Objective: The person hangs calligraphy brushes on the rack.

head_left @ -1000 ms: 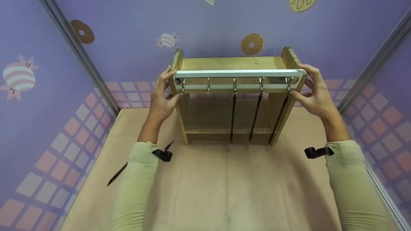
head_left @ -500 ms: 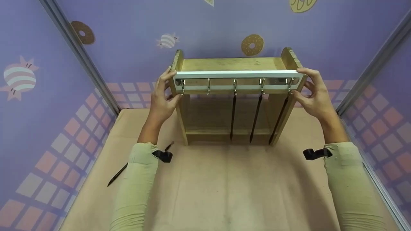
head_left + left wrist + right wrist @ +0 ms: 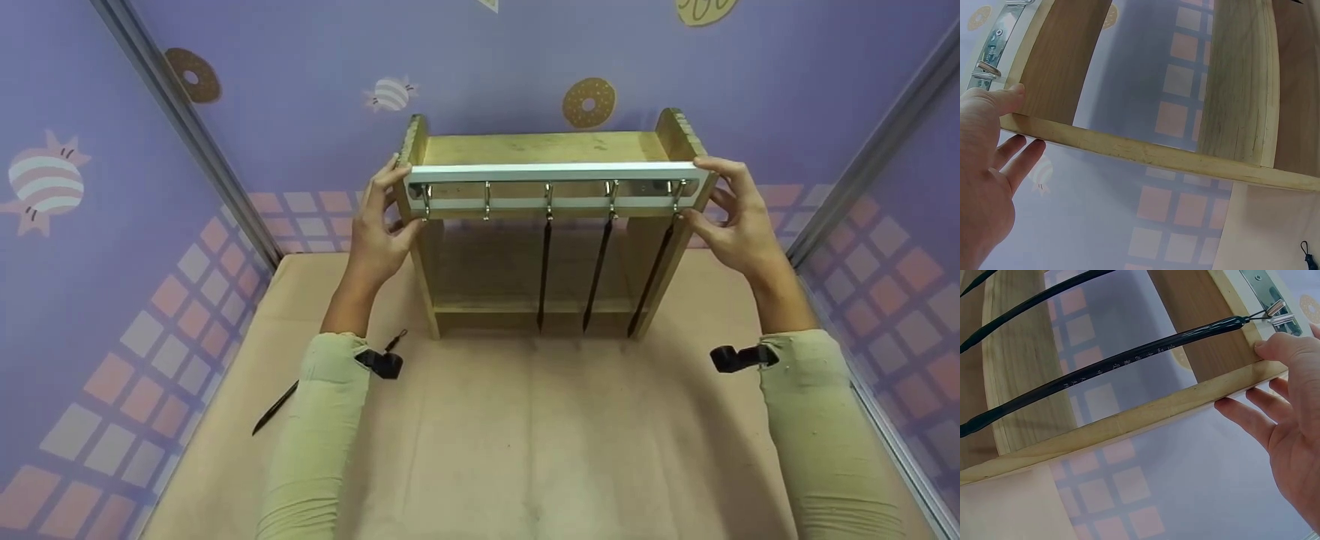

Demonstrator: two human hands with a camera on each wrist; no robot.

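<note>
A white hook rail [image 3: 517, 172] with several metal hooks runs across the upper front of a wooden shelf [image 3: 540, 146]. Three dark calligraphy brushes hang by loops from its middle and right hooks: the left one [image 3: 544, 277], the middle one [image 3: 598, 274] and the right one [image 3: 651, 281]. My left hand [image 3: 381, 229] holds the rail's left end, thumb low at the front and other fingers around the shelf's side. At the right end my right hand [image 3: 739, 217] grips likewise; in the right wrist view its thumb is near the right brush's loop.
Another dark brush [image 3: 275, 409] lies on the beige tabletop [image 3: 517, 450] at the left, partly hidden under my left sleeve. Purple patterned walls [image 3: 495, 67] stand behind and at both sides. A small black camera [image 3: 382, 364] sits on the left wrist.
My right index finger has shifted slightly inward onto the rail's right end. The left hand, shelf and hanging brushes stay practically where they were.
</note>
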